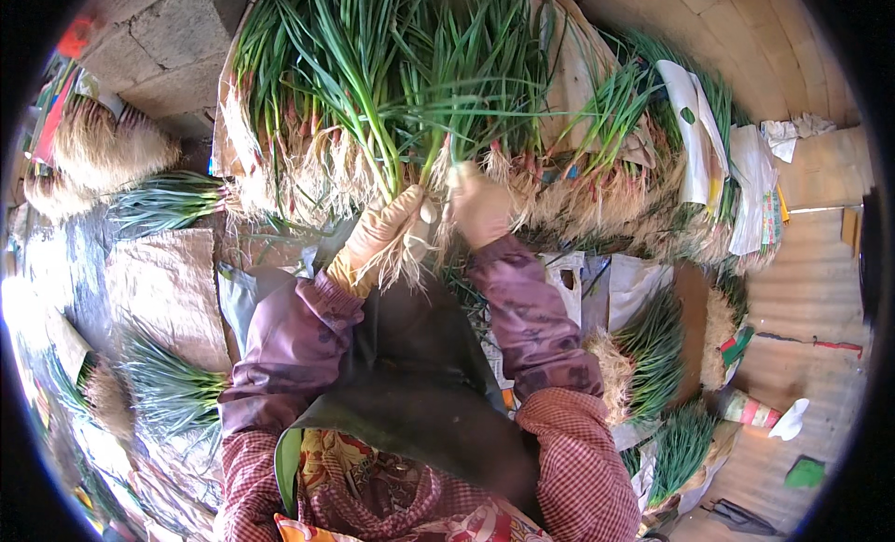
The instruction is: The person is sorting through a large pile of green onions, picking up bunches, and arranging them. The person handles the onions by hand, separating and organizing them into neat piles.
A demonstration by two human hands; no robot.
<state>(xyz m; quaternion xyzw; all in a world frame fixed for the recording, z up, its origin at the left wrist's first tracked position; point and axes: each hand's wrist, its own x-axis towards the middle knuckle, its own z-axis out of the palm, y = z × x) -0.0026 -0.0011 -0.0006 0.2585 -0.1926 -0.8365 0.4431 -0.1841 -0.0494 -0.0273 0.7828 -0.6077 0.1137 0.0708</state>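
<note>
My left hand [387, 227], in a pale glove, is closed around a few spring onions [378, 137]. Their green leaves point away from me, and pale stringy roots [401, 262] hang below the fingers. Close by on the right is my right hand [483, 209], gloved too and blurred by motion. Its fingers look pinched on a pale spring onion stalk, with smeared green leaves above it. Just beyond both hands lies a wide heap of spring onions [308, 85], roots toward me. A dark apron [419, 356] covers my lap beneath the hands.
Bundled spring onions lie at the left [172, 384] and the right [653, 356]. Brown cardboard [163, 290] rests left of my lap. Concrete blocks [177, 39] stand at the far left. White wrapping [695, 132] covers part of the heap at the right.
</note>
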